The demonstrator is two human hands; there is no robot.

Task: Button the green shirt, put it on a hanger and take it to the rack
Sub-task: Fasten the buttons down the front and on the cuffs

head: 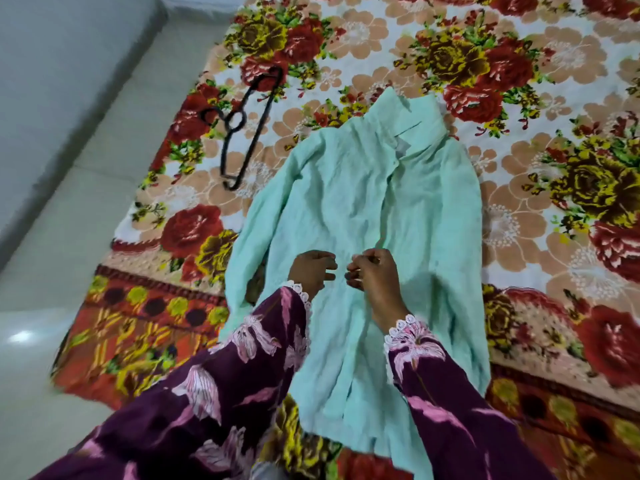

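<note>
Head view: I see the green shirt [363, 216] lying flat mid-blanket [519, 168], my left hand [311, 270] and right hand [372, 273] pinching its front placket; the hanger [246, 133] lies near the blanket's left edge.

Soft even indoor light; glare patch on floor [21, 337]; motion blur throughout; wide-angle bending at edges.

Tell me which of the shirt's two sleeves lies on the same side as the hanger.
The sleeve along the green shirt's left edge in the view, beside the left hand. The black hanger lies on the blanket just beyond it; the other sleeve runs down the opposite edge.
</note>
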